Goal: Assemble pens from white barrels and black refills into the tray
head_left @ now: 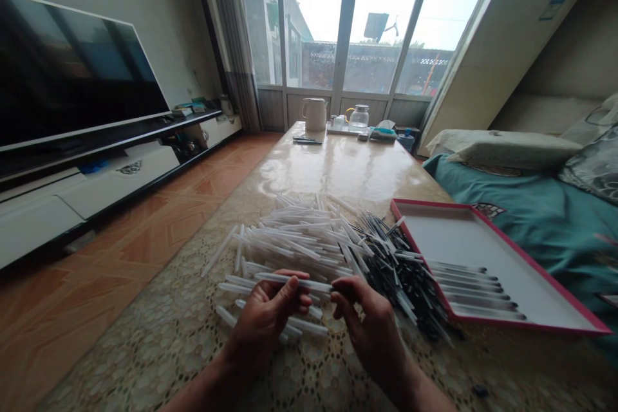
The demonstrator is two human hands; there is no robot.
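Note:
A translucent white pen barrel (316,285) lies level between my two hands. My left hand (268,306) is closed around its left half, thumb on top. At the barrel's right end, the fingertips of my right hand (367,312) are pinched together; a small dark part shows there, mostly hidden by the fingers. Beyond my hands spreads a heap of loose white pen barrels (294,235), with several more lying under and beside my left hand. To the right is a heap of black pen parts and thin refills (410,270).
A shallow red-edged box lid (487,225) sits at the right, with several dark-ended pens (476,286) in a row inside. At the table's far end stand a beige jug (315,114) and a glass pitcher (359,117). A small black piece (480,391) lies near the front right.

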